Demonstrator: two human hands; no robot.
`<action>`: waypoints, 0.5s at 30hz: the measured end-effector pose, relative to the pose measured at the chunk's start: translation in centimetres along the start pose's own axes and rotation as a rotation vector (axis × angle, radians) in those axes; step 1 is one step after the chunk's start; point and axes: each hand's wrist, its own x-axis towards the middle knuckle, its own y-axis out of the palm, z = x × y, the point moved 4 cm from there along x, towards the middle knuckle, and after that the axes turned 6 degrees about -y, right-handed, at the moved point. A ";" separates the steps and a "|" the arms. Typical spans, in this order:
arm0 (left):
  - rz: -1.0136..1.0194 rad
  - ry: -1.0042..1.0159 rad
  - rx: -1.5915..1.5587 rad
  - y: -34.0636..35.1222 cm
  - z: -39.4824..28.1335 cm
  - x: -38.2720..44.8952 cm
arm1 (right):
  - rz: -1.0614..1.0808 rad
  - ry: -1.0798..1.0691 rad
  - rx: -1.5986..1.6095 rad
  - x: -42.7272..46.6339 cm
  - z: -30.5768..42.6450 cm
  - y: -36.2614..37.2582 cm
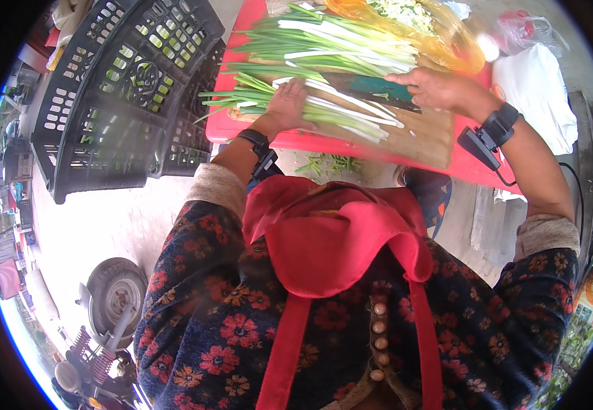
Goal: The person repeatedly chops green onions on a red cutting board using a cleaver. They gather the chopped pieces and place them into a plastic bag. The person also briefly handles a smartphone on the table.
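My left hand [288,105] presses down on a small bunch of scallions [345,117], its fingers laid over the stalks. Their white ends point right and the green leaves reach past the left side of a wooden cutting board [422,141]. My right hand [442,91] grips a kitchen knife [365,87] with a broad, dark green blade. The handle is hidden in my fist, and the blade lies across the board, just beyond the bunch. A larger pile of scallions [322,43] covers the far part of the board.
The board sits on a red table [480,159]. Black plastic crates [122,97] stand at the left. Chopped pieces fill an orange plastic bag [455,43] at the far side. A white bag [529,95] lies at the right. Green scraps [329,165] litter the floor below.
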 end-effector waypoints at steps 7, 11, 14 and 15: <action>0.027 -0.015 0.014 -0.1 -0.2 0.1 | -0.001 0.004 0.161 -2.1 -1.2 0.7; -0.007 -0.012 0.010 -0.1 -0.2 0.0 | -0.057 0.034 0.356 -3.2 -2.8 1.2; -0.022 -0.004 -0.002 0.0 -0.2 0.0 | -0.104 0.087 0.496 -4.8 -3.6 2.1; -0.028 0.001 -0.016 0.0 -0.1 0.0 | -0.128 0.106 0.563 -5.2 -3.9 2.3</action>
